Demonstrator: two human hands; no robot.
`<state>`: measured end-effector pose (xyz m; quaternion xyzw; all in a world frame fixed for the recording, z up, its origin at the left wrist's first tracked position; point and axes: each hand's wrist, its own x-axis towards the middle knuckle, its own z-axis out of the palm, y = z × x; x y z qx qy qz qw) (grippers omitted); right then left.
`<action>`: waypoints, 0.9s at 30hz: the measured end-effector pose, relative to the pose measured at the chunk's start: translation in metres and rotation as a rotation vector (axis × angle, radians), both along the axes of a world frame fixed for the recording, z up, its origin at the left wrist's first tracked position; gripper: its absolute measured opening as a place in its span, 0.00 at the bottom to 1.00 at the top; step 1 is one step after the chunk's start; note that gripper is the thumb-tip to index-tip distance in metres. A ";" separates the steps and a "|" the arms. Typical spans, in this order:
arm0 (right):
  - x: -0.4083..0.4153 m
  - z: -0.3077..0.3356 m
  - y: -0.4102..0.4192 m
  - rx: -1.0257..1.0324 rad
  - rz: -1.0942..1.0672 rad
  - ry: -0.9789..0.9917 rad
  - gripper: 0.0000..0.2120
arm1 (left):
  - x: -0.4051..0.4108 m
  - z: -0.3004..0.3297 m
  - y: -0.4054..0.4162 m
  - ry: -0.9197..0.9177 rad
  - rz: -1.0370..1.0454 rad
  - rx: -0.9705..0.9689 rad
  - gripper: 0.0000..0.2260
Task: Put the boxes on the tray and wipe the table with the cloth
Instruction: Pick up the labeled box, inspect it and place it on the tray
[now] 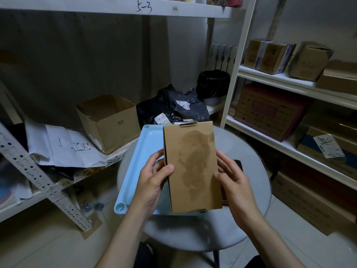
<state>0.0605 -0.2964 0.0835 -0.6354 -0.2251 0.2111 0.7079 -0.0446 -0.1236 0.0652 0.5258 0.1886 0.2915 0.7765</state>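
White shelves [289, 82] of cardboard cartons are standing to the right; an open carton [108, 122], white mailers [61, 146] and black plastic parcels [173, 107] are crowding the shelf behind the round glass surface [249, 151]. Both hands are holding a flat brown box [191, 167] with a dark stain above the surface, partly over the pale blue tray [141, 157]; the left hand [152, 180] is pinching its left edge, thumb on the front, and the right hand [233, 182] is curling its grip round the right edge. The box is hiding much of the tray; a dark object [238, 165] is peeking out beyond the right hand, too hidden to identify.
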 end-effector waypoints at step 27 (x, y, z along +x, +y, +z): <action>-0.026 0.006 0.009 0.426 0.443 0.720 0.40 | 0.011 0.017 -0.017 0.100 -0.081 -0.012 0.19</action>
